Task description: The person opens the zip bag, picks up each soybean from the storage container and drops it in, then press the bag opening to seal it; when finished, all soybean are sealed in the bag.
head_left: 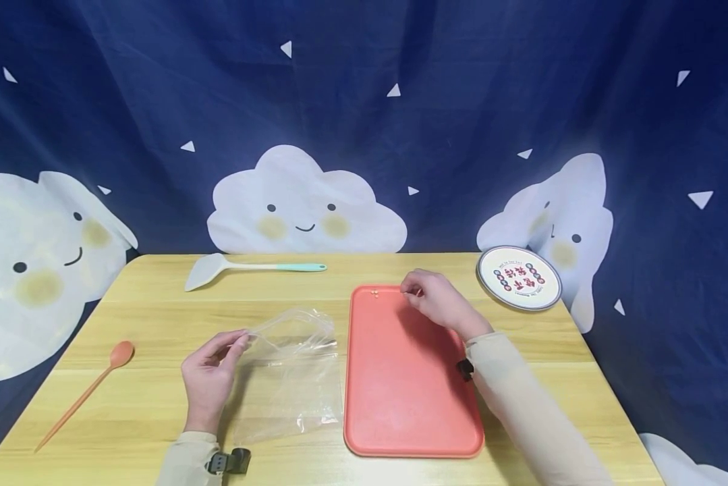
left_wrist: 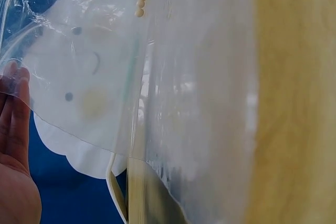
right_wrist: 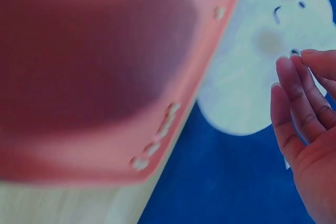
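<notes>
My left hand [head_left: 213, 368] pinches the upper left edge of a clear plastic bag [head_left: 293, 398] beside the tray. The left wrist view shows a few pale round beans [left_wrist: 140, 4] at the bag; whether they lie inside or behind it, I cannot tell. A red tray [head_left: 412, 405] lies to the right of the bag. Its far left corner holds several small beans [head_left: 374, 293], and more beans [right_wrist: 152, 148] line its rim in the right wrist view. My right hand [head_left: 439, 300] hovers over the tray's far edge, thumb and fingertips together; anything between them is hidden.
A white plate [head_left: 519, 278] with red lettering sits at the back right. A spatula [head_left: 254, 267] with a mint handle lies along the back edge. An orange spoon [head_left: 90, 388] rests at the left. Behind the wooden table [head_left: 157, 304] hangs a blue cloud-patterned curtain [head_left: 339, 81].
</notes>
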Tool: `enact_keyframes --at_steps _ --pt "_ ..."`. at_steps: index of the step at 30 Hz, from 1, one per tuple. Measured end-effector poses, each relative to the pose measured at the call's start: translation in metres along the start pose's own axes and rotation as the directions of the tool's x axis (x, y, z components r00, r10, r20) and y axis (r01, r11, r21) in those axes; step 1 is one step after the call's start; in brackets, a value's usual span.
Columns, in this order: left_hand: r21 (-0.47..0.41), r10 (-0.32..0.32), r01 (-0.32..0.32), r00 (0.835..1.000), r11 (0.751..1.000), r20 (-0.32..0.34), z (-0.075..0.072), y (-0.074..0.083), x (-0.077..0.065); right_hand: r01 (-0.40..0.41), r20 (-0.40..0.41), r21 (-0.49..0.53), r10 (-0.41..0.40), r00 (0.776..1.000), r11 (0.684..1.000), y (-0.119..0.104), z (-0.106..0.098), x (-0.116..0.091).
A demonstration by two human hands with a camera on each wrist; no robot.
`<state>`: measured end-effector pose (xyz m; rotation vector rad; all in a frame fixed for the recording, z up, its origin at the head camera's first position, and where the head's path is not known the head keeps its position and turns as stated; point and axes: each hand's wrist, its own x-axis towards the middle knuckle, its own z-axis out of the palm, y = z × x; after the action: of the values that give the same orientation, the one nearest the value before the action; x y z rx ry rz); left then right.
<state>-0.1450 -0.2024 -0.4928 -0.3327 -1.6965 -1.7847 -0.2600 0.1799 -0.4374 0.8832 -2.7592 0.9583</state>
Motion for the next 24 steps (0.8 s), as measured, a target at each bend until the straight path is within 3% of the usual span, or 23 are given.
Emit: enact_keyframes --at_steps 5,14,24 --pt "-0.001 0.015 -0.015 1.0 1.0 0.004 0.001 0.004 0.001 0.035 0.009 0.038 -0.035 0.999 0.999 -0.022 0.005 0.005" --pt "-0.018 0.03 -0.03 0.999 0.999 0.018 0.011 0.025 0.005 0.051 0.036 0.111 -0.055 0.998 0.993 -0.06 0.011 0.015" --pt "-0.026 0.018 -0.018 1.0 1.0 0.023 0.006 0.015 0.002 0.103 0.144 0.21 -0.135 0.98 0.972 -0.096 0.043 0.027"
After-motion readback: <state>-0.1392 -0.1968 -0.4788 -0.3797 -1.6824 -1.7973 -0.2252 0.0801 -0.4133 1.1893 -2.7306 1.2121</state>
